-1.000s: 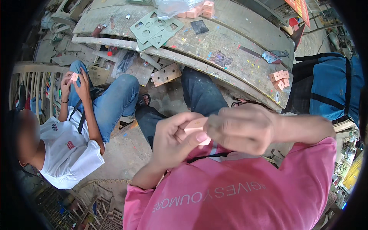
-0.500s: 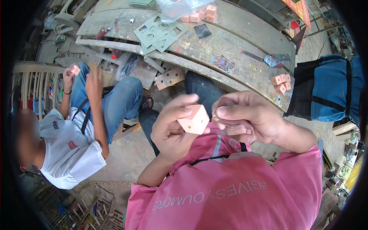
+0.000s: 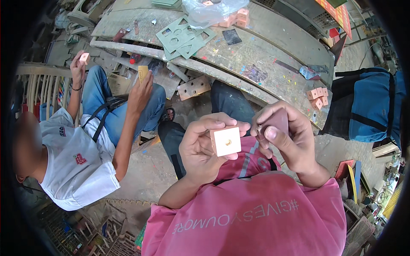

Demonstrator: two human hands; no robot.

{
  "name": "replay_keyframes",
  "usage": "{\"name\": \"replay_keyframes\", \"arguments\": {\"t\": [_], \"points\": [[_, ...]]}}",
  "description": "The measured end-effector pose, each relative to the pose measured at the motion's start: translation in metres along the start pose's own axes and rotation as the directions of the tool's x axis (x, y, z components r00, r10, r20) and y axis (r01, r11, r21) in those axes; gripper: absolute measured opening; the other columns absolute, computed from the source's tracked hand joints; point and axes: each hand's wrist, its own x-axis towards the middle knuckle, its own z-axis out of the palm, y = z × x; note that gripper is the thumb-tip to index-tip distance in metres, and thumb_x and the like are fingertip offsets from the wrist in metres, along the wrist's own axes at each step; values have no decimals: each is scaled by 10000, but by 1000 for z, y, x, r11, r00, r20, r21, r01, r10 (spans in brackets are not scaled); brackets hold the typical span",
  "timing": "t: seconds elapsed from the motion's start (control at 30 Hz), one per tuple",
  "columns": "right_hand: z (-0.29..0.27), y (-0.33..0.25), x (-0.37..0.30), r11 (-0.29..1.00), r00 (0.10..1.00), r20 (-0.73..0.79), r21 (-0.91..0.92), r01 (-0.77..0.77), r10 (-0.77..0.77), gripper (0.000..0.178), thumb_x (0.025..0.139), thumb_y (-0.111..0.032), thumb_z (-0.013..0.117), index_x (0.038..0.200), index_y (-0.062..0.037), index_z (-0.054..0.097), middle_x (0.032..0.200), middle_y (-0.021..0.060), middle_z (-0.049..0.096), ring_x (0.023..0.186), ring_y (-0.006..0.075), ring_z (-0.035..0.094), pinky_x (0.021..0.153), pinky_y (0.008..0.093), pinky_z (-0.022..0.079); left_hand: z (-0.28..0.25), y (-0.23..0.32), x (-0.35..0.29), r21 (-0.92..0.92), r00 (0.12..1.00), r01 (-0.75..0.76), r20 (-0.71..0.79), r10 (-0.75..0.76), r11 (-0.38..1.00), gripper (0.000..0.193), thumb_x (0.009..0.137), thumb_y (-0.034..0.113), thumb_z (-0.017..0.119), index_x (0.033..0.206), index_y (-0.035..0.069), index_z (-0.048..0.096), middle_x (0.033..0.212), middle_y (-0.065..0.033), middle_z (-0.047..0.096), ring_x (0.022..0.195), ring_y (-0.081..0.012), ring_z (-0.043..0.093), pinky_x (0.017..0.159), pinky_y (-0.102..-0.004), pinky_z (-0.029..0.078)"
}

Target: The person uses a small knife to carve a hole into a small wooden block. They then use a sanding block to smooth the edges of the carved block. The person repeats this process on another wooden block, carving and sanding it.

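My left hand (image 3: 197,144) is closed round a small wooden cube (image 3: 226,147), gripping its sides. The cube's pale square face is turned up and has a small yellowish-brown hollow or spot in the middle; its side looks pinkish-orange. Just to the right, apart from the cube, my right hand (image 3: 297,145) pinches a dark reddish-brown piece of sandpaper (image 3: 278,120) between thumb and fingers. The sheet is bent, and one corner stands up. A tiny pale bit shows by those fingertips, too small to name.
Ahead stands a paint-spotted wooden workbench (image 3: 273,47) with green templates (image 3: 184,38), a plastic bag (image 3: 209,15), a dark square sheet (image 3: 231,37) and several pinkish cubes (image 3: 317,98). At left a seated co-worker (image 3: 79,158) holds a cube and a yellowish block. A blue bag (image 3: 371,106) is at right.
The cube has turned so its pale spotted face points up. My right hand has tilted, raising the sandpaper's corner into view. The co-worker's hands have moved apart.
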Motion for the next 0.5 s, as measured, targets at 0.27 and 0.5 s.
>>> {"name": "replay_keyframes", "arguments": {"t": [0.27,0.5], "points": [[2,-10,8,666,848,332,-524,531,-414,175,817,32,651,986,63,617,901,178,621,767,269,630,712,326,498,0,7,-6,216,1000,-26,5,26,976,527,743,-73,752,1196,-33,486,1192,-211,538,1041,-223,615,846,-317,558],[0,0,23,255,577,620,-532,808,-532,266,690,-1,650,913,132,595,899,202,571,673,273,581,596,338,496,4,38,-4,448,990,103,37,-133,888,467,752,-71,743,1172,-70,539,1135,-210,613,990,-186,642,794,-266,540]]}}
